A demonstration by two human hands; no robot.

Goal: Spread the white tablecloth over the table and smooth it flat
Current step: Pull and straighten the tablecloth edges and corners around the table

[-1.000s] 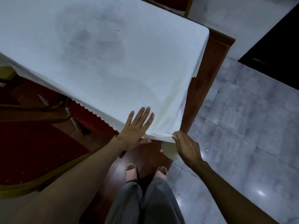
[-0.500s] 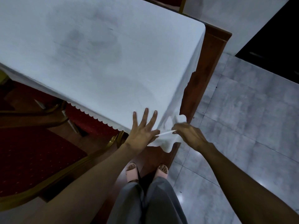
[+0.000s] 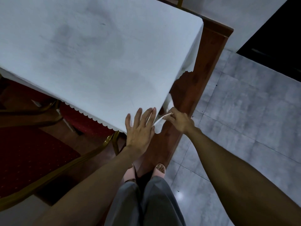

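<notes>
The white tablecloth with a scalloped hem covers the table top and hangs over its near and right sides. My left hand lies flat, fingers spread, on the cloth at the near right corner. Just right of it, my right hand pinches the cloth's hem at that corner and holds it out taut from the table. The table itself is hidden under the cloth.
A red-brown wooden platform runs along the table's right side and under my feet. Red upholstered chairs with gold frames stand at the left, partly under the table. Grey tiled floor lies to the right.
My right hand rose from under the corner and now pinches the hem beside the left hand. The left hand stayed flat on the corner; the side overhang now hangs straighter.
</notes>
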